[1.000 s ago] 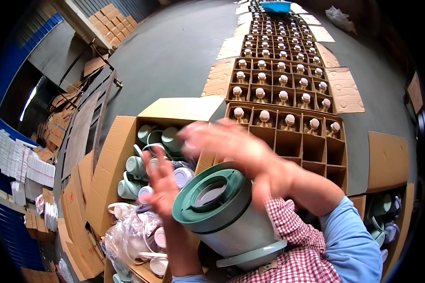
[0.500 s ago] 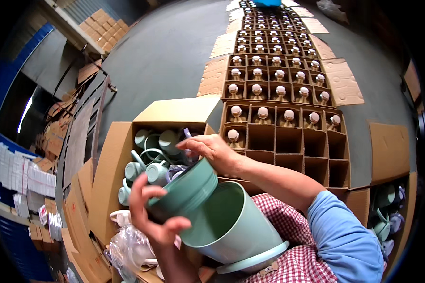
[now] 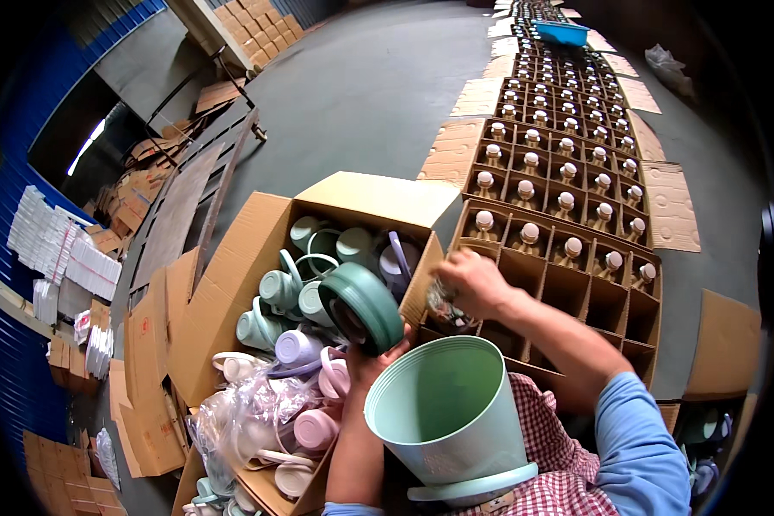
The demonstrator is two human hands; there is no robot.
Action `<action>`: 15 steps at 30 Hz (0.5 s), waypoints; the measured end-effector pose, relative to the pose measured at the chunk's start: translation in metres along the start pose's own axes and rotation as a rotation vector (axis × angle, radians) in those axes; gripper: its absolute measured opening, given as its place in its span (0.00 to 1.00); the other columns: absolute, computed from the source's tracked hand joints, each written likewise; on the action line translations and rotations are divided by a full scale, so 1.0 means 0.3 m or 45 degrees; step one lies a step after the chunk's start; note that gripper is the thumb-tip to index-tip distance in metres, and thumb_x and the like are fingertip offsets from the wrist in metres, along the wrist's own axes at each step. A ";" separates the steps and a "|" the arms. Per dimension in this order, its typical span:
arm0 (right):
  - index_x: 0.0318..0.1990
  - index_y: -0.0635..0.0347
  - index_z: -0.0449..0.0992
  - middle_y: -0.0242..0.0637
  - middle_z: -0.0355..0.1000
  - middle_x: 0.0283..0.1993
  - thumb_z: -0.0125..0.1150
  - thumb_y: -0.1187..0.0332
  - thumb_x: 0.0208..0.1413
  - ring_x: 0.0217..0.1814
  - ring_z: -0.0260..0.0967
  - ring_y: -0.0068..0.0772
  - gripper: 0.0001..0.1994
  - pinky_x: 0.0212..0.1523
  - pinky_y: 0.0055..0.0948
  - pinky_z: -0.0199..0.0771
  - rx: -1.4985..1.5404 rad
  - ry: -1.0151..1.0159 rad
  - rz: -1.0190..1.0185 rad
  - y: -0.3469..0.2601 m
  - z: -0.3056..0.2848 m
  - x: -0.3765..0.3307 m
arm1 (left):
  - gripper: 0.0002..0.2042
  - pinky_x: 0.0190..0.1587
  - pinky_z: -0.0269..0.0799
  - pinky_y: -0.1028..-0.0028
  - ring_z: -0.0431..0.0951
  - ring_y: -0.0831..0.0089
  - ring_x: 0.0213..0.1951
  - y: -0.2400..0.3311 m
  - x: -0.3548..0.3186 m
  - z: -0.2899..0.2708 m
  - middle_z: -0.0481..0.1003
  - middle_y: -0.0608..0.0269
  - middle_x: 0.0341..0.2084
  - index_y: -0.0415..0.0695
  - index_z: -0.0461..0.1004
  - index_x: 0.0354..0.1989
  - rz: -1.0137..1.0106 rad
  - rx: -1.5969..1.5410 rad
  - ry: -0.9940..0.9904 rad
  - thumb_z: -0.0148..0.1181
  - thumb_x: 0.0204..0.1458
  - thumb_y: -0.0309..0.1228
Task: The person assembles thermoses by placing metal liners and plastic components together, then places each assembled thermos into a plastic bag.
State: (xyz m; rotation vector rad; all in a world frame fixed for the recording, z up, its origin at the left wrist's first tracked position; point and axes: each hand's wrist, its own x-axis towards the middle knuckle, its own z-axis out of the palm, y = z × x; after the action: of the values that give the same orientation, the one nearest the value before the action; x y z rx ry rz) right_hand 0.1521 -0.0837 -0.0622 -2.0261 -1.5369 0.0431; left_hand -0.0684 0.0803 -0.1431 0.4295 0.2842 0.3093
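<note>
A large pale green plastic bucket-like pot [image 3: 443, 404], with a wide pale rim at its base, rests tilted against my checked apron, mouth up. My left hand [image 3: 380, 359] grips a darker green round piece with stepped rims [image 3: 361, 305] from below, above the open carton of cups. My right hand [image 3: 473, 279] is closed at the near left corner of the bottle carton [image 3: 654, 340]. Under its fingers is a see-through, mottled thing [image 3: 447, 308], too blurred to name. Several white-capped bottles [image 3: 568, 249] stand in the carton's divided cells.
An open carton [image 3: 232, 258] of green, lilac and pink lidded cups [image 3: 299, 347] stands at left, with clear plastic wrap [image 3: 254, 413]. Bottle cartons run far back, with a blue tray [image 3: 562, 34] on them. A metal rack [image 3: 176, 206] and flattened cardboard [image 3: 159, 378] lie further left.
The dark green piece has come away from the pot's mouth, leftward, now in my left hand. My right hand has moved from the cup carton to the bottle carton. The view has shifted.
</note>
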 end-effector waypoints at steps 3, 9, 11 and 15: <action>0.51 0.50 0.70 0.41 0.69 0.40 0.62 0.74 0.40 0.47 0.66 0.45 0.25 0.43 0.41 0.72 0.061 0.165 -0.336 -0.182 -0.328 0.081 | 0.22 0.64 0.53 0.46 0.48 0.55 0.68 -0.157 0.072 -0.147 0.52 0.52 0.67 0.35 0.71 0.48 0.159 -0.112 0.203 0.48 0.57 0.44; 0.60 0.44 0.67 0.38 0.67 0.55 0.66 0.68 0.42 0.59 0.63 0.42 0.32 0.53 0.42 0.74 0.078 -0.188 -1.024 -0.427 -0.568 -0.034 | 0.19 0.63 0.52 0.43 0.46 0.56 0.69 -0.072 0.176 0.467 0.50 0.50 0.67 0.36 0.72 0.44 0.287 0.127 -0.619 0.48 0.58 0.42; 0.60 0.50 0.66 0.38 0.66 0.59 0.66 0.77 0.37 0.63 0.62 0.39 0.36 0.60 0.44 0.69 0.675 -0.102 -1.067 -0.348 -0.570 -0.045 | 0.19 0.63 0.52 0.42 0.46 0.56 0.69 -0.048 0.157 0.589 0.49 0.49 0.67 0.36 0.72 0.42 0.350 0.209 -0.834 0.48 0.58 0.42; 0.67 0.56 0.55 0.44 0.56 0.68 0.60 0.43 0.48 0.71 0.50 0.42 0.42 0.63 0.42 0.57 1.169 0.457 -0.097 -0.195 -0.612 -0.002 | 0.17 0.62 0.51 0.40 0.44 0.56 0.69 -0.021 0.023 0.674 0.47 0.47 0.67 0.37 0.73 0.39 0.540 0.362 -1.025 0.48 0.58 0.41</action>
State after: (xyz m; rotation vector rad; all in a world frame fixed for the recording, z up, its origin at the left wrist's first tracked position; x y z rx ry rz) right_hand 0.1681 -0.1538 0.1164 -1.1650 -1.0676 0.2832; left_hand 0.0065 0.0040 0.0290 0.8578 -0.5664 0.4841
